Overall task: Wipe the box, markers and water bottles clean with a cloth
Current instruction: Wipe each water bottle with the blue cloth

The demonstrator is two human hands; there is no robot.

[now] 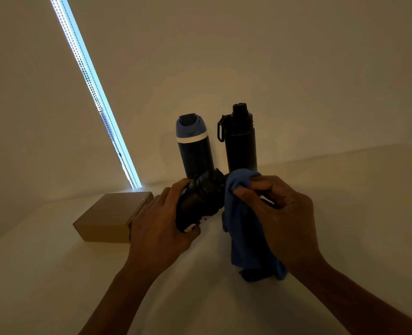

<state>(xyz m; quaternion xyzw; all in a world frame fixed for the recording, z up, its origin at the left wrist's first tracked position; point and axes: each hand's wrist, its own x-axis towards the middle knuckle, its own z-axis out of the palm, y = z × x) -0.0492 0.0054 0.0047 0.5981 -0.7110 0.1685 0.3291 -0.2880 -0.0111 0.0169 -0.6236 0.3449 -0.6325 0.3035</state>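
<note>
My left hand [159, 228] grips a dark bottle [197, 201] tilted above the white table, its black cap end pointing toward my right hand. My right hand [279, 213] pinches a blue cloth [241, 213], which touches the bottle's cap and hangs down to the table. Behind them stand two upright bottles: a dark one with a blue lid and white band [192, 146], and a black one with a loop handle [240, 139]. A brown cardboard box [106, 217] lies to the left of my left hand. No markers are visible.
The white table [345, 189] meets a pale wall behind the bottles. A bright strip of window with a bead chain [96, 93] runs diagonally at the left. The room is dim.
</note>
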